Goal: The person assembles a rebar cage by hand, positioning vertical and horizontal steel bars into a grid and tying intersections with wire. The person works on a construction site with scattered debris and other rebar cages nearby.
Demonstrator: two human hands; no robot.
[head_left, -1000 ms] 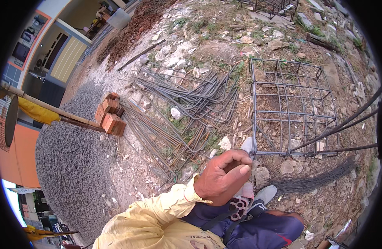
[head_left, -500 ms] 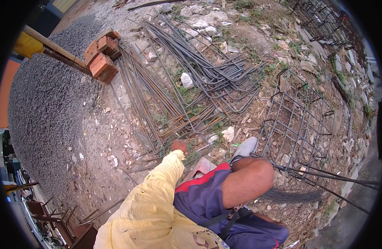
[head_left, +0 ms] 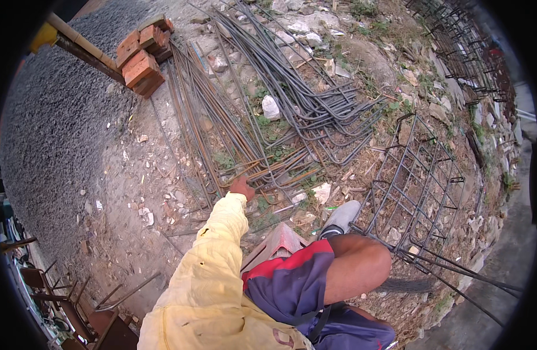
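My left arm, in a yellow sleeve, stretches forward from the lower edge. At its end my left hand [head_left: 242, 188] is down among the bent ends of the rusty rebar rods [head_left: 224, 134]. Its fingers look curled around a bent rod, though the hand partly hides the contact. Right of these lie darker bent rebar rods [head_left: 291, 90], their hooked ends toward me. My right hand is out of view. My bent knee [head_left: 361, 262] and a grey shoe [head_left: 341, 219] are to the right of the arm.
A tied rebar cage [head_left: 411, 181] lies at the right, with long bars running off it. Red bricks [head_left: 143, 67] are stacked at the far left beside a dark gravel heap [head_left: 52, 128]. A white stone [head_left: 270, 108] sits between the rods. Brown metal-framed furniture [head_left: 102, 326] is at lower left.
My left hand has moved forward and slightly left, closer in among the rusty rod ends. The view has shifted a little; rods, bricks and cage lie as before.
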